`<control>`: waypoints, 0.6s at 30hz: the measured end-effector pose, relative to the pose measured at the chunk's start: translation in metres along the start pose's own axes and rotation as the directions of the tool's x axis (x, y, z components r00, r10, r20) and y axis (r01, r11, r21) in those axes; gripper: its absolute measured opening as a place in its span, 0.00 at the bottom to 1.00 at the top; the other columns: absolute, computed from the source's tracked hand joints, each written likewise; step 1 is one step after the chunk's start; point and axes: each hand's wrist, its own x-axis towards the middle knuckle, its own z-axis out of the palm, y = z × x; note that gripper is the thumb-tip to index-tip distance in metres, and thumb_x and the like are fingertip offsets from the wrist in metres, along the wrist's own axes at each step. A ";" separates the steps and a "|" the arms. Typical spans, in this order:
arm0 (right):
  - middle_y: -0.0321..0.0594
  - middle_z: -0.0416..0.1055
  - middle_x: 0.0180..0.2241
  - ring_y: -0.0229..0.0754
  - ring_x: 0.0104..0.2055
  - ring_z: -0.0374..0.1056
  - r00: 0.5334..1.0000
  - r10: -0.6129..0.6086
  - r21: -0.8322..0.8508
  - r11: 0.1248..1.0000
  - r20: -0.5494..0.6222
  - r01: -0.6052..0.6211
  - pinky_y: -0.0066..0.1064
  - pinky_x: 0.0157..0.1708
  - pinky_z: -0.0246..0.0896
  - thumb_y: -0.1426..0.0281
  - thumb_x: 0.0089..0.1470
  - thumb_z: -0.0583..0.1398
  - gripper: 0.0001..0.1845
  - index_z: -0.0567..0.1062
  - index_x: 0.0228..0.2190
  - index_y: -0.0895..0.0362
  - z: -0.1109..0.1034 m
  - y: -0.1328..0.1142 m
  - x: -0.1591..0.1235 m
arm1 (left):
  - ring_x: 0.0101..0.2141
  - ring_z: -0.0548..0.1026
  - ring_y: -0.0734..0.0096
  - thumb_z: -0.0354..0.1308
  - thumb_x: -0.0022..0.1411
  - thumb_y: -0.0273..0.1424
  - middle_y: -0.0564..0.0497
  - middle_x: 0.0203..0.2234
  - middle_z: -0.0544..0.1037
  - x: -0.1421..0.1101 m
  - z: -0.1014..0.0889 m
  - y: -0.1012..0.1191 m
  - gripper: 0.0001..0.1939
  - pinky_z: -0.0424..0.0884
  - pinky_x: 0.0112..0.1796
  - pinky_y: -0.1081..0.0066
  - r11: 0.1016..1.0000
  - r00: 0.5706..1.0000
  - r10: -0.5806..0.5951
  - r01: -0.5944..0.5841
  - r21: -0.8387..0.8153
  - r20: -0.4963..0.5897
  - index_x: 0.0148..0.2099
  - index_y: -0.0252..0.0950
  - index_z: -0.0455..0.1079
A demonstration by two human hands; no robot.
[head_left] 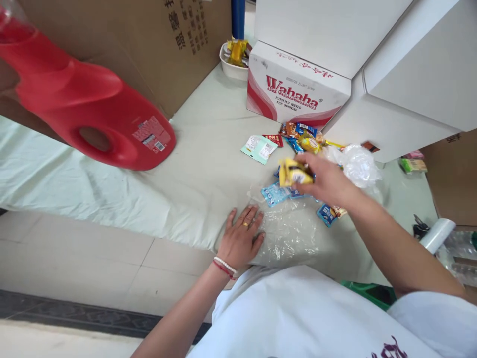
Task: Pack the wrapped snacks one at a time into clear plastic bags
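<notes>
My right hand [323, 178] grips a yellow snack packet [294, 172] above the cloth, its print smeared by motion. Beneath it lie a light blue packet [275, 194] and dark blue ones partly hidden by the hand. My left hand [242, 232] rests flat with fingers spread, at the edge of a clear plastic bag [288, 231]. Beyond the right hand is a pile of colourful snack packets [308, 142]. A pale green packet [259, 149] lies left of that pile, and a blue packet [327, 215] sits nearer me.
A large red bottle [108, 109] stands at the left. Behind the packets are a Wahaha carton [294, 89] and a white tub [233, 69] of packets. A crumpled clear bag [359, 166] lies on the right, with a plastic roll [438, 234] farther over.
</notes>
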 end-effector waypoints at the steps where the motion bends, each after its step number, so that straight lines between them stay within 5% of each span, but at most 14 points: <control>1: 0.43 0.75 0.44 0.51 0.44 0.68 0.997 -0.026 0.037 0.999 0.069 0.023 0.38 0.45 0.62 0.69 0.51 0.68 0.26 0.72 0.52 0.55 0.008 -0.007 -0.024 | 0.68 0.63 0.51 0.51 0.72 0.39 0.41 0.68 0.65 0.000 0.000 0.000 0.27 0.49 0.67 0.42 1.000 1.000 0.004 -0.004 0.008 0.005 0.69 0.39 0.63; 5: 0.45 0.75 0.46 0.52 0.47 0.66 0.978 -0.036 0.037 0.999 0.207 0.029 0.39 0.47 0.62 0.73 0.53 0.67 0.25 0.72 0.53 0.57 0.065 -0.026 -0.080 | 0.67 0.63 0.49 0.51 0.71 0.40 0.38 0.68 0.64 -0.002 0.000 0.000 0.32 0.50 0.67 0.42 0.999 1.000 0.018 -0.018 0.033 -0.004 0.72 0.37 0.56; 10: 0.51 0.72 0.49 0.56 0.52 0.64 0.978 0.122 -0.096 0.990 0.167 -0.107 0.44 0.50 0.63 0.71 0.56 0.66 0.25 0.72 0.55 0.58 0.120 -0.042 -0.088 | 0.66 0.65 0.52 0.49 0.72 0.38 0.38 0.68 0.64 -0.006 0.006 -0.002 0.33 0.53 0.66 0.44 0.999 0.999 0.023 -0.021 0.043 -0.039 0.75 0.38 0.48; 14: 0.54 0.65 0.59 0.59 0.58 0.61 0.993 0.070 -0.030 0.997 0.093 -0.068 0.50 0.55 0.63 0.66 0.56 0.68 0.35 0.66 0.61 0.56 0.119 -0.034 -0.103 | 0.67 0.63 0.52 0.49 0.72 0.36 0.36 0.69 0.63 -0.015 0.003 -0.012 0.34 0.57 0.65 0.46 0.999 0.996 0.021 -0.017 0.044 -0.087 0.75 0.37 0.46; 18: 0.55 0.63 0.62 0.55 0.61 0.60 0.981 -0.190 0.168 0.969 0.040 0.181 0.52 0.59 0.62 0.60 0.61 0.64 0.33 0.63 0.63 0.56 0.103 -0.003 -0.153 | 0.69 0.61 0.56 0.50 0.69 0.29 0.41 0.69 0.62 -0.028 -0.016 -0.032 0.31 0.56 0.66 0.48 0.982 0.980 0.191 -0.191 0.014 -0.056 0.73 0.43 0.54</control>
